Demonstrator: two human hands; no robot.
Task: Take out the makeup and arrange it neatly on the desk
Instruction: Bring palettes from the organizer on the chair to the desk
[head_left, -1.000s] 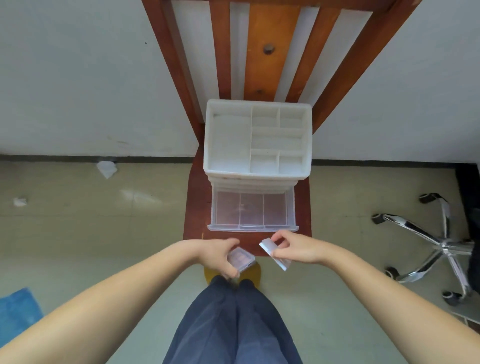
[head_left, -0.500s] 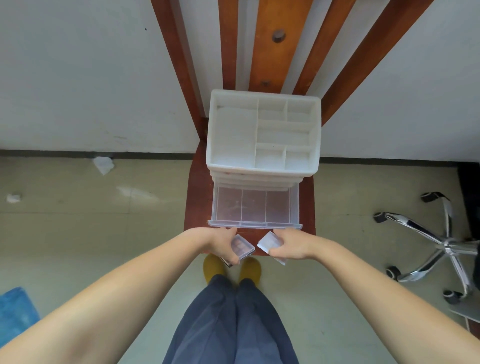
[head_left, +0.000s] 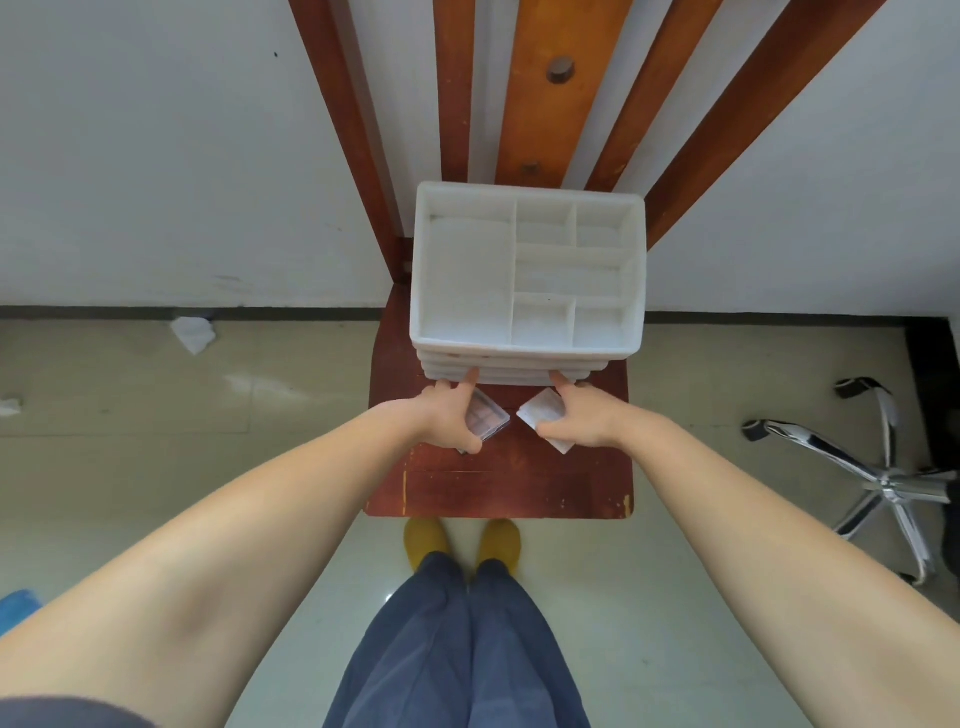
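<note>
The left hand (head_left: 451, 420) grips a clear makeup case (head_left: 487, 420) with pinkish pans, its index finger touching the front of the white organizer (head_left: 527, 270) at the back of the chair seat (head_left: 514, 488). The right hand (head_left: 582, 423) grips a whitish compact (head_left: 540, 413), index finger likewise on the organizer's front; both items hover above the seat's middle

The left hand (head_left: 451, 422) grips a clear makeup case (head_left: 485, 422), the right hand (head_left: 581, 422) a white packet (head_left: 540, 413); both forefingers touch the white organizer (head_left: 527, 358) front at twelve o'clock, on a red wooden chair (head_left: 514, 488); yellow shoes (head_left: 462, 543) at six
</note>
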